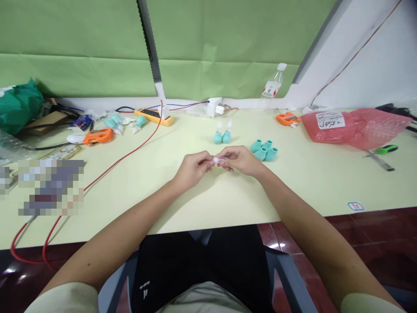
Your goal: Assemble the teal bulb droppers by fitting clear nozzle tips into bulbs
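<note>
red cable [122,163]: draped well left — some room for moving before the hand
left hand [195,168]: fingertips pinched nearly together on the small white-and-clear piece [216,160]
small white-and-clear piece: held between both hands, long axis roughly sideways, well in from the front edge [215,225]
tipped teal bulbs [222,137]: stood just beyond
right hand [239,160]: pinched too — piece's right end gripped
open teal bulbs [269,154]: grouped just beside it, nearer than to the left hand

White piece [216,160], teal bulbs [261,154], pale-yellow table [208,204]
</note>
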### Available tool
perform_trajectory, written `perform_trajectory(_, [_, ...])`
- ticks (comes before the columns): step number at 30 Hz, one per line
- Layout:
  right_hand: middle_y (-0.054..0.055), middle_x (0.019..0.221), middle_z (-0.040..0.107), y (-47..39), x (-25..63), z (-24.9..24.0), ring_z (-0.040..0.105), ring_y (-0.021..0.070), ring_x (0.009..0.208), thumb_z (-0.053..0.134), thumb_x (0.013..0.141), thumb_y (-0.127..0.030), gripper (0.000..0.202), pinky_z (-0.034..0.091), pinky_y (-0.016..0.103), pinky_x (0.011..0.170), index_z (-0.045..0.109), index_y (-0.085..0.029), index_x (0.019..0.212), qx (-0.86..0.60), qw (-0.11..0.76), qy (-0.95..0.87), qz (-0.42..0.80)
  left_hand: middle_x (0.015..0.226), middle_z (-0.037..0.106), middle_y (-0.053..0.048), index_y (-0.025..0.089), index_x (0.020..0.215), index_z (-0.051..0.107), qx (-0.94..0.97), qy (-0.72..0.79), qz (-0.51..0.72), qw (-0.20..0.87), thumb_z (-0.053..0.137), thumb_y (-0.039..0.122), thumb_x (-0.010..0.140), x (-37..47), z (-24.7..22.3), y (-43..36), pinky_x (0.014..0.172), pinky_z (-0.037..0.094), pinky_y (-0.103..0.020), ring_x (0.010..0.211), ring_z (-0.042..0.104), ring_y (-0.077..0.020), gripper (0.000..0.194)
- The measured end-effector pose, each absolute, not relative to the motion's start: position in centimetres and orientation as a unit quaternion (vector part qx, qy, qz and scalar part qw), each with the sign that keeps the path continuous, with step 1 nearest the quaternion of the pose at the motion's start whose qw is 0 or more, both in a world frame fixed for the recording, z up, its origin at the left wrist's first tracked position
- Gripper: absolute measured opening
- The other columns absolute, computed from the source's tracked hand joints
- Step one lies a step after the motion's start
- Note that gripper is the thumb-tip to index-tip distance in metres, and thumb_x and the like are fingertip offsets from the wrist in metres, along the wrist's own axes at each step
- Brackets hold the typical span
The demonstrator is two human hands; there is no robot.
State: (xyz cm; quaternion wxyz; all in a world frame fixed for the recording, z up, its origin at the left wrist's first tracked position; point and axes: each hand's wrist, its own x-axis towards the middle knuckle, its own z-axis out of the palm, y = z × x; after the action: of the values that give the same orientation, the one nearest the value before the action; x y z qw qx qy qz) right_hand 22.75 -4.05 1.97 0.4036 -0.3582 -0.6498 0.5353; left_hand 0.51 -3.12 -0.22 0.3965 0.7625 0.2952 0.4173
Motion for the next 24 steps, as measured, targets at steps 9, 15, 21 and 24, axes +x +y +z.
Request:
perform_trajectory(9, [0.004, 0.073, 0.071, -4.12, 22.75, 1.99, 0.052, 0.0087, 0.050, 0.090, 0.072, -0.042, 0.036, 0.039, 0.024, 0.042, 0.078, -0.015, 0.093, -0.376, 0.382, -0.630, 0.562, 0.084, 0.073, -0.003, 0.022, 0.096, 0.071, 0.847, 0.263, 0.398, 0.234, 0.050, 0.014, 0.096, 0.12, -0.44, -3.05, 0.073, 0.054, -0.026, 0.076, 0.070, -0.0144, 0.022])
perform_trajectory(15, [0.005, 0.074, 0.072, -4.39, 22.76, 2.44, 0.048, 0.0077, 0.050, 0.087, 0.077, -0.042, 0.034, 0.037, 0.024, 0.041, 0.078, -0.014, 0.093, -0.373, 0.365, -0.631, 0.574, 0.089, 0.074, -0.004, 0.023, 0.099, 0.070, 0.870, 0.251, 0.383, 0.183, 0.046, 0.010, 0.094, -0.09, -0.86, -2.82, 0.075, 0.054, -0.028, 0.080, 0.069, -0.0153, 0.027])
perform_trajectory(21, [0.004, 0.072, 0.068, -4.35, 22.93, 2.32, 0.044, 0.0067, 0.049, 0.085, 0.080, -0.043, 0.033, 0.036, 0.024, 0.041, 0.076, -0.013, 0.091, -0.364, 0.350, -0.628, 0.591, 0.090, 0.073, -0.006, 0.020, 0.092, 0.068, 0.887, 0.234, 0.372, 0.145, 0.043, 0.009, 0.094, 0.01, -0.82, -2.80, 0.074, 0.053, -0.028, 0.080, 0.068, -0.0159, 0.027])
perform_trajectory(24, [0.003, 0.072, 0.068, -4.27, 23.01, 2.15, 0.043, 0.0064, 0.048, 0.084, 0.082, -0.042, 0.032, 0.036, 0.023, 0.040, 0.075, -0.013, 0.091, -0.356, 0.348, -0.629, 0.597, 0.090, 0.072, -0.007, 0.020, 0.091, 0.067, 0.893, 0.235, 0.363, 0.123, 0.040, 0.009, 0.093, 0.04, -0.71, -2.82, 0.074, 0.053, -0.028, 0.081, 0.068, -0.0165, 0.029])
